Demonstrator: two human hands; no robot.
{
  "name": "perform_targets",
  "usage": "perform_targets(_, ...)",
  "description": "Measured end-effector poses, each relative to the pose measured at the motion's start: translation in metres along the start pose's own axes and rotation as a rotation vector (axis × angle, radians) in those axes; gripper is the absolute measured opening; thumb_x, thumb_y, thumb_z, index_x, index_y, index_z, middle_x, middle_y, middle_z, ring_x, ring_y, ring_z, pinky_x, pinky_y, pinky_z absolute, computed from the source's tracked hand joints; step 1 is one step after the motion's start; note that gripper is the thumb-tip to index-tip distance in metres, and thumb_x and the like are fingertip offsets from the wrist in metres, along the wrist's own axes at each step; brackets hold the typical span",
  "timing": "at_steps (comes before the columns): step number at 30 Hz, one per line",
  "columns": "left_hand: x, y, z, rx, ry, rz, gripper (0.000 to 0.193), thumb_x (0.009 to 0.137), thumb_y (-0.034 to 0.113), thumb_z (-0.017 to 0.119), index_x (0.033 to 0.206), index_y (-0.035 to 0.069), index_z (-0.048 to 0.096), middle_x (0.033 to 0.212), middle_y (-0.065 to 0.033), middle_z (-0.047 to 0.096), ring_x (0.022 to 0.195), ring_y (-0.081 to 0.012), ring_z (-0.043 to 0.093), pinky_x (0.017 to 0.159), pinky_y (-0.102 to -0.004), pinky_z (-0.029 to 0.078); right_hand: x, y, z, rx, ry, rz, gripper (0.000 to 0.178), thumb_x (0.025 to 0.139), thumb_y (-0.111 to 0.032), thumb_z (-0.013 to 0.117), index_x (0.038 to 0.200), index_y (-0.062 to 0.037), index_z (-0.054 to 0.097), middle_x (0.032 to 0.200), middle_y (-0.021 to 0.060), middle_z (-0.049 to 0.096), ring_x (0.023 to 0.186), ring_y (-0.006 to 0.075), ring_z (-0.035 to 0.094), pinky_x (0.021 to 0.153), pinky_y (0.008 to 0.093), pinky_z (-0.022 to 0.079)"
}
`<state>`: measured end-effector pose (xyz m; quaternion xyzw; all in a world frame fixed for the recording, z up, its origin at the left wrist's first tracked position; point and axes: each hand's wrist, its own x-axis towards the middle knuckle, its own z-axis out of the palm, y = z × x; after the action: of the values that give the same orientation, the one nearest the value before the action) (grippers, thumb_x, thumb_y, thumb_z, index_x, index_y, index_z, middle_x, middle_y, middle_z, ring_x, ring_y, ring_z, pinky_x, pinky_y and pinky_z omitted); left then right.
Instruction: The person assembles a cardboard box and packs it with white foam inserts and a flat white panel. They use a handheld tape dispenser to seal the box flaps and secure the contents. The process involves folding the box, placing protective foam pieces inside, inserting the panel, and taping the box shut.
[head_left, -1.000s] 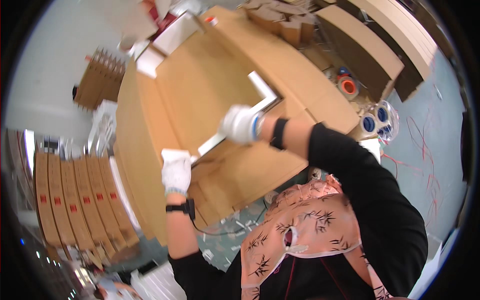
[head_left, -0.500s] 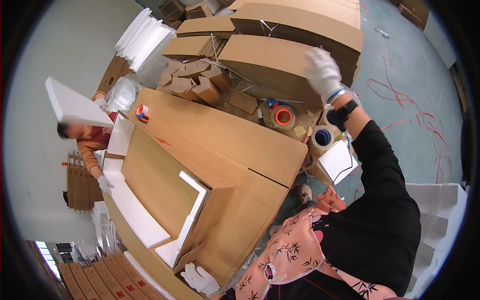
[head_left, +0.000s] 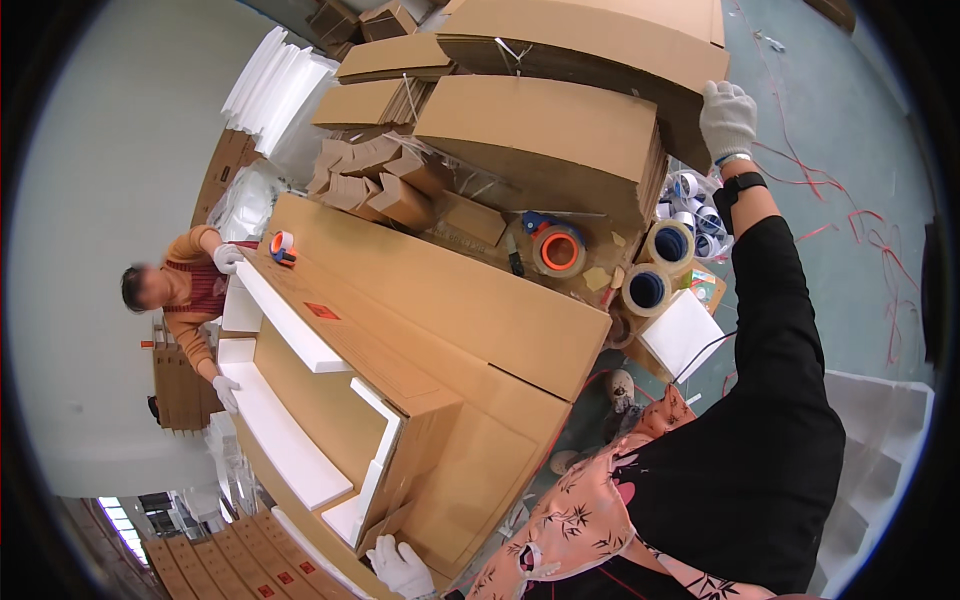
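My right hand (head_left: 727, 120), in a white knit glove, is raised at the right end of the cardboard stack (head_left: 590, 35). Its fingers are curled in; what they hold, if anything, is hidden. My left hand (head_left: 400, 568), gloved too, rests with fingers apart beside the near corner of a long cardboard box (head_left: 425, 420). White foam pieces line that box: a long strip (head_left: 285, 425) on the left, an angled piece (head_left: 378, 470) at the near end. Across it, a co-worker's gloved hands touch a foam panel (head_left: 290, 315) along the right wall and the left strip.
Behind the box lie an orange-and-blue tape dispenser (head_left: 558, 250), a black-handled knife (head_left: 515, 255) and tape rolls (head_left: 647, 290). A smaller tape dispenser (head_left: 283, 248) sits on the box's far flap. Folded cardboard pieces (head_left: 400, 190) stand near the stacks. Red strapping (head_left: 885, 240) trails over the floor.
My right hand has moved right to the stack's end and its fingers have curled. The co-worker has lowered a raised foam panel into the box. My left hand stays by the corner.
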<state>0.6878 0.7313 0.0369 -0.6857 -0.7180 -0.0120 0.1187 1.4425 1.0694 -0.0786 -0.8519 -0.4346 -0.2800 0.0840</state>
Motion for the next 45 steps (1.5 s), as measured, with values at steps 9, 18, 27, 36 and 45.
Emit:
perform_targets(9, 0.0, -0.03, 0.01, -0.034, 0.024, -0.05, 0.029, 0.098, 0.011, 0.052, 0.117, -0.007, 0.065, 0.119, -0.0239, 0.067, 0.11, -0.0435, 0.061, 0.104, -0.0531, 0.044, -0.024, -0.006, -0.123, 0.774, 0.632, -0.063, 0.015, 0.091, -0.009, 0.07, 0.106, -0.0063, 0.07, 0.107, 0.0135, 0.071, 0.096, 0.032, 0.069, 0.081, 0.0352, 0.055)
perform_targets(18, 0.011, -0.107, 0.007, -1.258, 0.333, -0.589, 0.052, 0.108, 0.03, 0.039, 0.139, -0.011, 0.045, 0.141, -0.0283, 0.05, 0.129, -0.0368, 0.053, 0.114, -0.0456, 0.041, -0.162, -0.063, -0.274, 2.227, -0.114, 0.425, 0.021, 0.107, -0.021, 0.05, 0.112, -0.0025, 0.06, 0.056, -0.0058, 0.042, 0.043, 0.0029, 0.031, 0.041, 0.0194, 0.025)
perform_targets(27, 0.025, -0.207, -0.002, -2.346, 0.527, -0.283, 0.071, 0.104, 0.052, 0.044, 0.152, 0.0, 0.033, 0.15, -0.0162, 0.045, 0.134, -0.0331, 0.047, 0.116, -0.0446, 0.036, -0.249, -0.175, -0.353, 1.987, -0.938, 0.122, 0.023, 0.1, -0.021, 0.055, 0.089, -0.0019, 0.062, 0.057, -0.0035, 0.049, 0.038, 0.0024, 0.035, 0.037, 0.0209, 0.02)
perform_targets(36, -0.006, -0.256, 0.045, -2.056, 0.74, -0.701, 0.049, 0.103, 0.04, 0.053, 0.137, 0.005, 0.053, 0.132, -0.0075, 0.06, 0.118, -0.022, 0.058, 0.098, -0.0382, 0.049, -0.271, -0.234, -0.363, 2.329, -1.076, -0.161, 0.058, 0.091, -0.042, 0.072, 0.12, 0.0046, 0.057, 0.086, 0.0082, 0.066, 0.054, 0.0081, 0.053, 0.041, 0.0216, 0.036)
perform_targets(45, -0.007, -0.269, 0.074, -2.125, 0.749, -1.01, 0.033, 0.093, 0.027, 0.07, 0.118, 0.005, 0.065, 0.101, -0.007, 0.07, 0.083, -0.0184, 0.068, 0.067, -0.0274, 0.056, -0.31, -0.332, -0.403, 2.274, -1.066, -0.034, 0.033, 0.096, -0.015, 0.064, 0.126, -0.0011, 0.057, 0.108, 0.0099, 0.069, 0.087, 0.0209, 0.069, 0.067, 0.0293, 0.056)
